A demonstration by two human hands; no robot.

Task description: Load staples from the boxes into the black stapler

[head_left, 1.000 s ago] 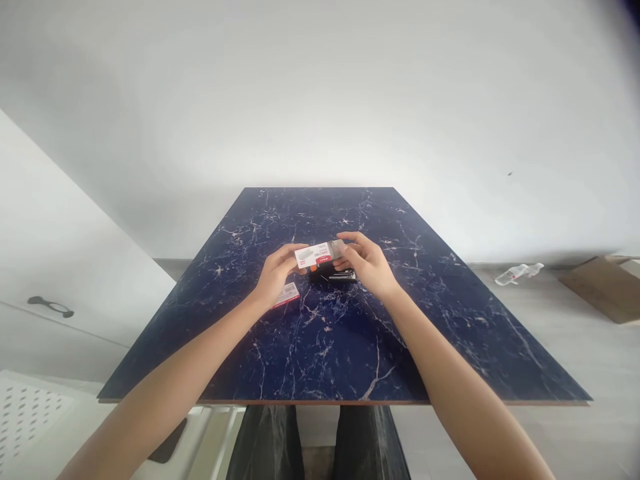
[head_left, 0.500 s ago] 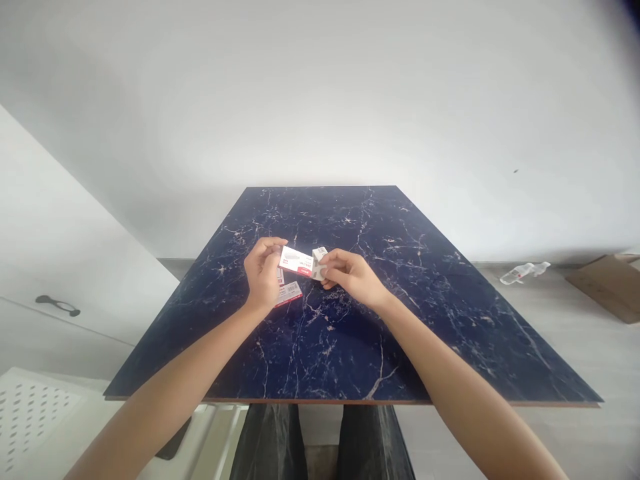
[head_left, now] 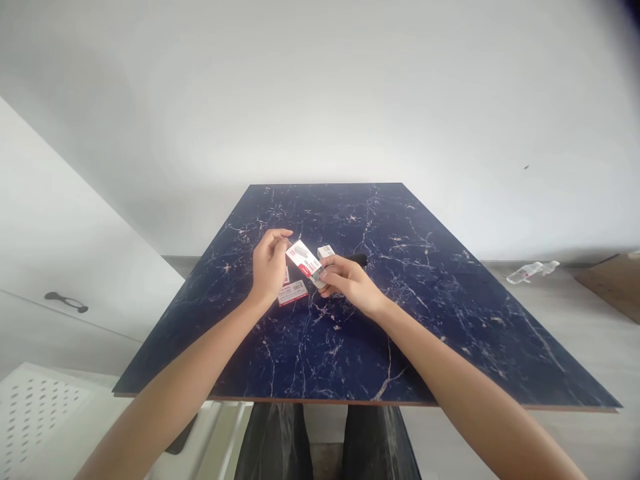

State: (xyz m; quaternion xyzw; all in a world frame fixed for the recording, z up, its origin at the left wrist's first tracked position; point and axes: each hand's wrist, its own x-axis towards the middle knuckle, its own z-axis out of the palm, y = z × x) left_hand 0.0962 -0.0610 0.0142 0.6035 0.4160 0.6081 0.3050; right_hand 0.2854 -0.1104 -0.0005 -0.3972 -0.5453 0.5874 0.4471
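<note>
A small white-and-red cardboard box (head_left: pixel 303 257), printed with a grey picture, is held tilted above the table between my hands. My left hand (head_left: pixel 270 263) has its thumb at the box's upper left end, with the index finger raised just above it. The fingers of my right hand (head_left: pixel 347 283) pinch the lower right end. Just behind that end is a second white box (head_left: pixel 325 251), partly hidden. Under my left hand, another red-and-white box (head_left: pixel 293 293) lies on the table, overlapped by a further box's edge. A dark object (head_left: pixel 357 260) shows behind my right knuckles, mostly covered.
The blue marble-patterned table (head_left: pixel 330 353) reaches to the wall. On the floor at the right lie a clear plastic bottle (head_left: pixel 533 271) and a brown carton (head_left: pixel 613 283). At the left stand a white cabinet with a dark handle (head_left: pixel 66 302) and a perforated white surface (head_left: pixel 37 413).
The held box has turned clockwise, its left end raised and its right end lowered. The dark object behind my right hand has come into sight. The view has shifted slightly.
</note>
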